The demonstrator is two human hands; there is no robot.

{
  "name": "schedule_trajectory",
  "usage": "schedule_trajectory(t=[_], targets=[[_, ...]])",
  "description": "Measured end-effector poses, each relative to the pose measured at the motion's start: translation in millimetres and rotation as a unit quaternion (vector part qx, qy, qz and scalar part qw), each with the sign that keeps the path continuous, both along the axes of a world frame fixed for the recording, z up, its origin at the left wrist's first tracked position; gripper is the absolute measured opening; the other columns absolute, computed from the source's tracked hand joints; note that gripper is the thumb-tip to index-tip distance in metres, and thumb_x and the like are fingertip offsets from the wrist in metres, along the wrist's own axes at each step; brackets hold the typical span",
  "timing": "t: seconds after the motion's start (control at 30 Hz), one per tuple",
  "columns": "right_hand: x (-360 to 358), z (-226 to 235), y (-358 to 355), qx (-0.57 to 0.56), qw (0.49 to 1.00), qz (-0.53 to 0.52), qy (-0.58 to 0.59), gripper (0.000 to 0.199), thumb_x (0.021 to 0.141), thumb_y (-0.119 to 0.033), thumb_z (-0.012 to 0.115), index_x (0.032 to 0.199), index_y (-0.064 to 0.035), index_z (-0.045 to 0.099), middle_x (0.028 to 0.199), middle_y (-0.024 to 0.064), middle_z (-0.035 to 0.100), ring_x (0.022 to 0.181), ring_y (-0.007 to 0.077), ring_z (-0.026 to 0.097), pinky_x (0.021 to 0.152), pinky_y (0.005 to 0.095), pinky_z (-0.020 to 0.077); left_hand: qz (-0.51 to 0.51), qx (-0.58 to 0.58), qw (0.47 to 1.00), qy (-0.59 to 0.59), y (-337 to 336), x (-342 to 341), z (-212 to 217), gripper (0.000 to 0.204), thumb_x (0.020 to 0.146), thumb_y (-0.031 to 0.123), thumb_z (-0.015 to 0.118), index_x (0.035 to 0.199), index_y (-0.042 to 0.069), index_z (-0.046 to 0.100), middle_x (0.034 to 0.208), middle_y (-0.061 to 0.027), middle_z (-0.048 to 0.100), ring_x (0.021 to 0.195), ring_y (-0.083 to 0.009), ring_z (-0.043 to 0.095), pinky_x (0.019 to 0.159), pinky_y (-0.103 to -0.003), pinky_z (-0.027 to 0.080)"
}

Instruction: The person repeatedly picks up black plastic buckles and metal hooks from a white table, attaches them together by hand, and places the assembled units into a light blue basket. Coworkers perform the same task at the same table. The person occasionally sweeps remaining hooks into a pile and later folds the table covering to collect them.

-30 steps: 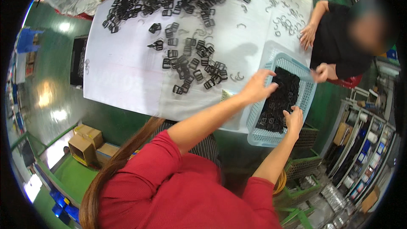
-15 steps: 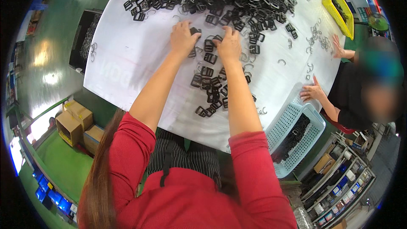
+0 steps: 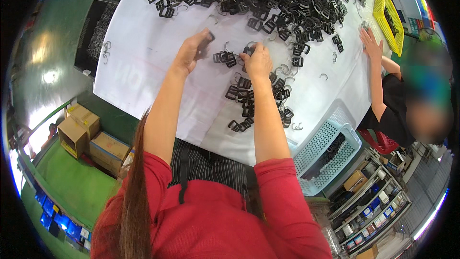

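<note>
Near side first. The worktop (image 3: 139, 62) runs out in a curved edge by the person's waist; the blue basket (image 3: 314, 145) sits at its right-hand corner, black pieces inside, and I count its raised rim as the obstacle on that side.

Beyond the edge, a loose cluster of black buckles (image 3: 247, 109), wire hooks among them, lies partly under the right forearm. Between the hands: a small group (image 3: 225, 59).

Left hand (image 3: 189, 52): thumb and fingers closed on a blurred black buckle. Right hand (image 3: 259, 63): fingertips at another buckle; whether the pinch is firm, I cannot tell.

Handling, my estimate: light, stiff, smooth, not fragile; hooks likely to snag. I would grip the flat frame by opposite sides. Most open room lies left of the left hand.

Farther: the main heap (image 3: 287, 2), then the yellow basket (image 3: 396, 43); a co-worker's hand (image 3: 372, 44) rests far right.
</note>
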State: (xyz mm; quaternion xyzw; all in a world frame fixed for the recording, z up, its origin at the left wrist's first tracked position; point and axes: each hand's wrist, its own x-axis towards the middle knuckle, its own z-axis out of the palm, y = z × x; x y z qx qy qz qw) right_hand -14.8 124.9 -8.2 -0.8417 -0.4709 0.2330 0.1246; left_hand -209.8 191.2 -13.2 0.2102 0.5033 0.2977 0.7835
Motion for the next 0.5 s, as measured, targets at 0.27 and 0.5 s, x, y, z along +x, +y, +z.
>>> schedule_trajectory(t=[0.27,0.5], targets=[[35,28,-38,0.063,0.765,-0.137,0.626,0.023,0.077,-0.011,0.069,0.097,-0.0036,0.058,0.093,0.0092,0.063,0.085,0.0235,0.063,0.067,0.031,0.0521,-0.16,0.33,0.826,0.428,-31,11,2,0.035,0.077,0.037,0.064,0.084,0.002,0.066,0.071,-0.0146,0.065,0.064,-0.0266,0.062,0.064,-0.032,0.047],[21,21,-24,-0.041,0.857,-0.149,0.492,0.023,0.075,-0.019,0.072,0.085,-0.0035,0.057,0.083,0.006,0.06,0.075,0.0158,0.06,0.06,0.0284,0.0499,-0.159,0.259,0.884,0.355,-36,2,3,0.033,0.078,0.036,0.065,0.079,0.003,0.066,0.066,-0.0109,0.064,0.062,-0.0216,0.061,0.061,-0.03,0.046]])
